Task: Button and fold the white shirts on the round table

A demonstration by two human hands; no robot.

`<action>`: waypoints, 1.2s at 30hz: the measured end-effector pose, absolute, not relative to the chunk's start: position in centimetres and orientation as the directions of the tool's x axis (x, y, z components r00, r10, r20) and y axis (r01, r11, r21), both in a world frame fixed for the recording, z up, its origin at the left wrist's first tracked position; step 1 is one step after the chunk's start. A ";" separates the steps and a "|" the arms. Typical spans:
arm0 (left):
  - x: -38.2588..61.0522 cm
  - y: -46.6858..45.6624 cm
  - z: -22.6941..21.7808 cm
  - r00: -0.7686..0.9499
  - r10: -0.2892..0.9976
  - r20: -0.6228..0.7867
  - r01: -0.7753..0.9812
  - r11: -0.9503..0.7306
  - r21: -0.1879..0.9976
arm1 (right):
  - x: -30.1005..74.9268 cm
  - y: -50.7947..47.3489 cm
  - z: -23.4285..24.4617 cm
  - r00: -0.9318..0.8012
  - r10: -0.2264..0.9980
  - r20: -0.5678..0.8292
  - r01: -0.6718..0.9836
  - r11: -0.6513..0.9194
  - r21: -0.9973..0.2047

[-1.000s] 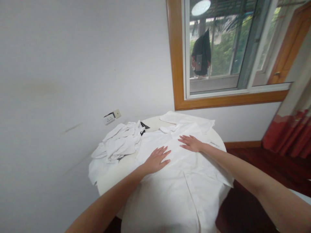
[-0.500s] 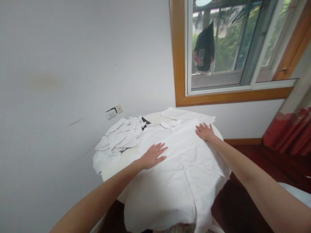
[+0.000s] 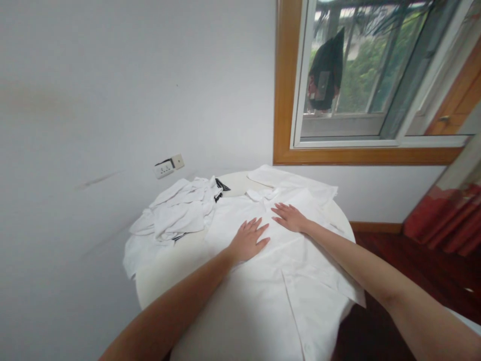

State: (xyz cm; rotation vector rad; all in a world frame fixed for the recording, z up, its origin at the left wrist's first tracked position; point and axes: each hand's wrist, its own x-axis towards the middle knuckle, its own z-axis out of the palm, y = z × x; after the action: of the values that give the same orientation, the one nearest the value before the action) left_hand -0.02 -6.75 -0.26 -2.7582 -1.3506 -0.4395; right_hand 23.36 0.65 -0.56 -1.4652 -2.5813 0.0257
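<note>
A white shirt [image 3: 270, 286] lies spread over a round, pale table [image 3: 161, 271], its collar toward the wall and its lower part hanging over the near edge. Flat on the middle of the cloth rests my left hand [image 3: 248, 241], fingers spread. My right hand [image 3: 290, 217] also lies flat on the shirt, a little farther off, just below the collar. Neither hand grips anything. One sleeve stretches along the far side of the table. To the left sits a crumpled pile of white clothes [image 3: 184, 208] with black striped bits showing at its edge.
Behind the table rises a white wall [image 3: 131, 75] with a power socket [image 3: 164, 169]. A wood-framed window [image 3: 361, 156] is at the upper right. Red and beige curtains [image 3: 447, 215] hang at the right over a dark red floor [image 3: 391, 255].
My right hand has slid left across the shirt, away from its right side toward the collar. My left hand has shifted slightly right. The camera view has moved a little.
</note>
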 end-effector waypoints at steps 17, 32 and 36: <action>-0.1 5.7 -0.7 0.299 0.886 0.354 0.937 -0.343 0.067 | 25.0 3.4 -0.8 -0.288 0.946 0.150 0.947 0.305 -0.105; -0.8 8.4 -0.6 0.220 0.953 0.207 0.963 -0.246 0.108 | 24.0 4.9 0.8 -0.242 0.942 0.231 0.970 0.239 0.039; -0.8 7.6 -0.8 0.141 0.934 0.328 0.975 -0.188 0.116 | 23.3 6.6 0.6 -0.212 0.927 0.308 0.976 0.217 0.017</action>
State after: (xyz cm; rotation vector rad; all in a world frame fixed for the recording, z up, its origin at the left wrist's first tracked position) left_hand -0.79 7.65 -0.83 -2.2754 -1.9172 -0.4999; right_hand 23.32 6.65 0.62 -1.8064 -2.2589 -0.3051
